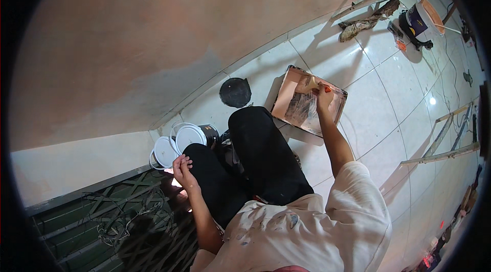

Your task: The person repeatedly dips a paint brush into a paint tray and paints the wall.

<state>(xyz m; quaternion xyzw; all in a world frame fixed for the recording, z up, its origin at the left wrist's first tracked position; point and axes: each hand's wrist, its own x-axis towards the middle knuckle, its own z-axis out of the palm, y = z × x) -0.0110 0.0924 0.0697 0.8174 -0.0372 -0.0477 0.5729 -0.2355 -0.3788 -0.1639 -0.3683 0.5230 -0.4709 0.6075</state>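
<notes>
My right hand (324, 99) is closed around the handle of a paintbrush (310, 85), with a bit of orange showing at the fingers. The pale bristles are inside a shallow square paint tray (279, 107), whose walls are coated in peach paint and whose bottom is streaked dark. Beside my left knee, my left hand (184, 171) has loosely curled fingers, and I see nothing in them. Close by that hand stand two white-lidded paint buckets (191, 136) with wire-like handles. A round black disc (235, 92) lies on the floor between tray and wall.
A partly peach-painted wall (128, 42) rises ahead and left. Far right, a paint bucket (417, 20) stands on the tiled floor (381, 108) near a crumpled cloth (360, 27) and wooden poles. A ladder-like frame (442, 152) is at right; a dark green metal lattice gate (87, 216) is lower left.
</notes>
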